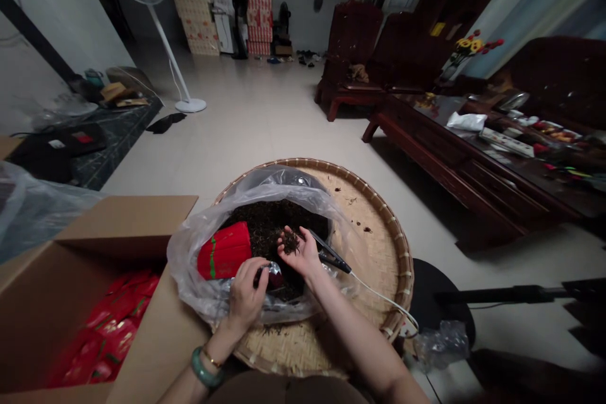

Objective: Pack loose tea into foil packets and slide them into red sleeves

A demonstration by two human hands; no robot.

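My left hand point(247, 290), with a green bangle at the wrist, grips a small foil pouch point(274, 274) whose silvery mouth faces my right hand. My right hand point(303, 257) is turned palm up and cupped round a little heap of dark dried tea leaves point(290, 242). Both hands are over a large clear plastic bag point(189, 246) with its mouth spread wide, and more loose tea point(265, 218) fills it. A red packet with a green stripe point(230, 251) lies in the bag, left of the pouch. Beside my right wrist rests a black tong-like tool point(337, 259) with a white cord.
The bag sits on a round woven bamboo tray point(379, 221) with a few scattered leaves. An open cardboard box point(156, 328) at the left holds many red packets point(113, 322). A black stand base point(440, 293) is to the right; a white fan point(189, 104) and wooden table point(426, 145) stand farther off.
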